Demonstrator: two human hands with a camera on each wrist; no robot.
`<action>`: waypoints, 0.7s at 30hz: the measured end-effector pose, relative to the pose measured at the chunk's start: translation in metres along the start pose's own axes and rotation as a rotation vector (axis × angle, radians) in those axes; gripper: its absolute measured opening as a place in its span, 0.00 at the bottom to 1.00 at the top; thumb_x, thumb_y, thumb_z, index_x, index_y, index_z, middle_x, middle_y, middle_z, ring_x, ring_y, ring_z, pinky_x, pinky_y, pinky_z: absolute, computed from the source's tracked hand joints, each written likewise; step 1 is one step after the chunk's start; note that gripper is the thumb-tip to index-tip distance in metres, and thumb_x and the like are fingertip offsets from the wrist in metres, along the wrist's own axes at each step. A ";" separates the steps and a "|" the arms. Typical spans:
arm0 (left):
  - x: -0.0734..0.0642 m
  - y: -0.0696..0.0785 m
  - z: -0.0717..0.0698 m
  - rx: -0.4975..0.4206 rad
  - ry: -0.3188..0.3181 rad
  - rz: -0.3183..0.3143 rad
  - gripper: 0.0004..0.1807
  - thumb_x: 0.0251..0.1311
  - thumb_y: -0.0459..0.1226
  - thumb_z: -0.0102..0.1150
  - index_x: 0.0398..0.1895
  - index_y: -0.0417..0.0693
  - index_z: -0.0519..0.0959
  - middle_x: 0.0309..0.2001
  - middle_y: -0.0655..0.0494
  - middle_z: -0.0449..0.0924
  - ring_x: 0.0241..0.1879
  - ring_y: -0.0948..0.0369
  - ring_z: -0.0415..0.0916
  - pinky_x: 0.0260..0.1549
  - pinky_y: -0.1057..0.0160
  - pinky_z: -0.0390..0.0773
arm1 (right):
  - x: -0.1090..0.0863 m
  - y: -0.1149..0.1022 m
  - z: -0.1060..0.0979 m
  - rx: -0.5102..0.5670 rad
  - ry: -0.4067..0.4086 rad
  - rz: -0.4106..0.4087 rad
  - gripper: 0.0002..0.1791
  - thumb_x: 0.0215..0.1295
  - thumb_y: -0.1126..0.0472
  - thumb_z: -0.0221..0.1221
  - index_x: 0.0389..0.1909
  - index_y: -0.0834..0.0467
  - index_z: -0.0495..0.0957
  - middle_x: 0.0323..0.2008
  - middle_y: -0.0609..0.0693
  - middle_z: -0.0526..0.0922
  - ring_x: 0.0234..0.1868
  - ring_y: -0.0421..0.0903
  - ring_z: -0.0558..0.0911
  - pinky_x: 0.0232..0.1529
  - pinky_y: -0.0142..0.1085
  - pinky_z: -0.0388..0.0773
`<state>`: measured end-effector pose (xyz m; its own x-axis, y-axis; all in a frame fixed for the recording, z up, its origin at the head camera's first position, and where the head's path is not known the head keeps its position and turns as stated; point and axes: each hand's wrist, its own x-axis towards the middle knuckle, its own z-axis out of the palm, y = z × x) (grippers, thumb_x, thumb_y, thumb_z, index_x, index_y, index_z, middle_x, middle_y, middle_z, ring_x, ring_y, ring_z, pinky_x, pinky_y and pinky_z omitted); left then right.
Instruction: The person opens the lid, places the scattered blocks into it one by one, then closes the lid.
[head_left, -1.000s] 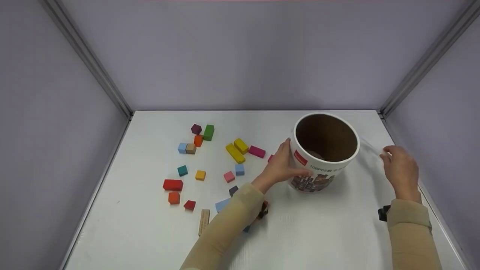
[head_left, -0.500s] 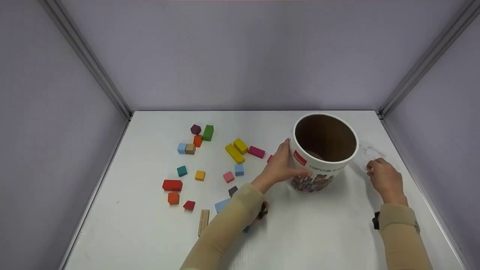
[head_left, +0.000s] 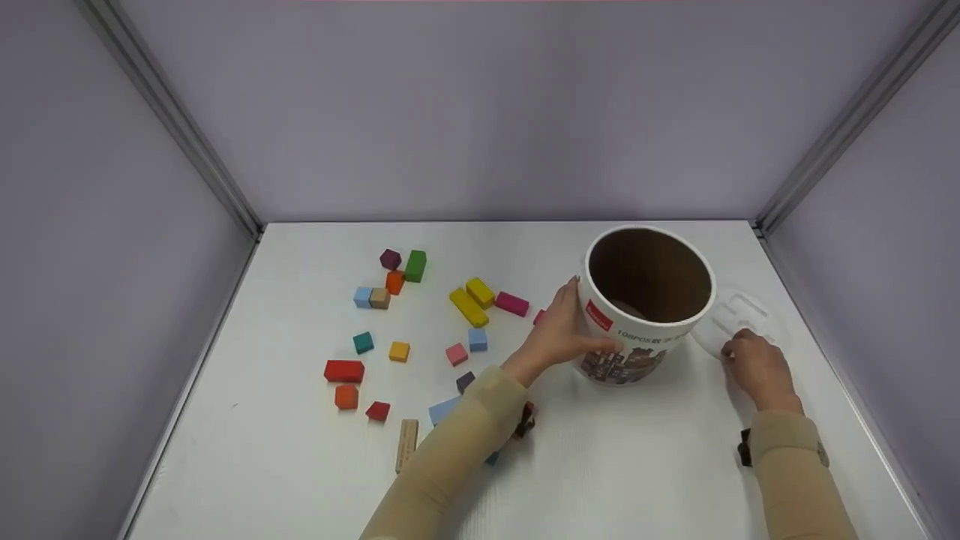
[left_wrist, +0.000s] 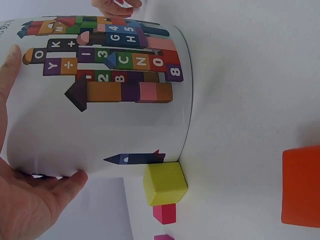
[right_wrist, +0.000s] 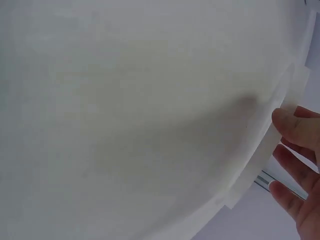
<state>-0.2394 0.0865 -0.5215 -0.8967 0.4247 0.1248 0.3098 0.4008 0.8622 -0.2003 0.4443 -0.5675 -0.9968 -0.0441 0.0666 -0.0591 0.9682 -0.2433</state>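
A white bucket (head_left: 637,356) with a red label and printed block pictures stands upright and uncovered at the right; its brown inside shows. My left hand (head_left: 555,334) grips its left side, thumb on the front and fingers spread around the wall. Right of the bucket, a clear plastic lid (head_left: 739,311) appears close over the table, partly hidden behind the bucket. The near edge of this lid is pinched between thumb and fingers of my right hand (head_left: 761,367). In the right wrist view, the thumb lies over the translucent rim (right_wrist: 265,145).
Several coloured wooden blocks lie scattered on the white table (head_left: 262,465), among them a red block (head_left: 344,371), a green block (head_left: 415,266) and a long wooden piece (head_left: 406,445). A yellow cube (left_wrist: 165,185) sits beside the bucket's base. Grey walls (head_left: 480,112) enclose the table.
My right hand has moved left and nearer to me, bringing the clear lid closer to the bucket, where it now shows flatter. The left hand and bucket hold still.
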 end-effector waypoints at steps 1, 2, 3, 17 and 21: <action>0.000 0.000 0.000 -0.005 0.000 0.001 0.65 0.38 0.61 0.75 0.77 0.65 0.44 0.68 0.63 0.58 0.66 0.64 0.62 0.63 0.52 0.67 | 0.000 0.000 0.001 0.002 -0.004 0.000 0.05 0.58 0.76 0.61 0.34 0.72 0.83 0.40 0.68 0.78 0.39 0.71 0.78 0.39 0.61 0.75; 0.000 0.000 0.000 -0.009 0.001 0.003 0.65 0.38 0.61 0.75 0.77 0.65 0.44 0.69 0.63 0.58 0.66 0.64 0.61 0.63 0.52 0.66 | 0.000 -0.001 0.002 0.005 -0.008 0.001 0.05 0.59 0.75 0.61 0.34 0.71 0.83 0.40 0.68 0.77 0.39 0.70 0.78 0.39 0.61 0.75; 0.000 0.000 0.000 -0.013 0.001 0.006 0.65 0.38 0.61 0.75 0.77 0.66 0.44 0.69 0.64 0.58 0.66 0.64 0.61 0.63 0.52 0.66 | 0.000 -0.001 0.003 0.007 -0.012 0.004 0.05 0.59 0.75 0.61 0.35 0.71 0.83 0.40 0.68 0.77 0.40 0.70 0.78 0.40 0.60 0.75; -0.001 -0.003 0.002 -0.016 0.003 0.002 0.65 0.37 0.61 0.76 0.77 0.64 0.45 0.69 0.64 0.58 0.66 0.64 0.61 0.63 0.51 0.66 | -0.001 -0.038 -0.012 0.530 0.143 0.089 0.26 0.77 0.51 0.48 0.59 0.71 0.73 0.57 0.69 0.74 0.60 0.66 0.71 0.58 0.52 0.71; -0.001 -0.003 0.000 -0.011 0.006 0.006 0.65 0.38 0.61 0.75 0.77 0.66 0.44 0.69 0.63 0.57 0.66 0.63 0.61 0.63 0.50 0.66 | -0.002 -0.055 -0.020 0.823 0.097 0.068 0.34 0.78 0.45 0.40 0.70 0.68 0.61 0.65 0.66 0.67 0.63 0.48 0.71 0.58 0.37 0.74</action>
<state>-0.2396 0.0854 -0.5242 -0.8968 0.4221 0.1328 0.3118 0.3897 0.8666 -0.1937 0.3959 -0.5353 -0.9927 0.0662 0.1004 -0.0570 0.4766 -0.8773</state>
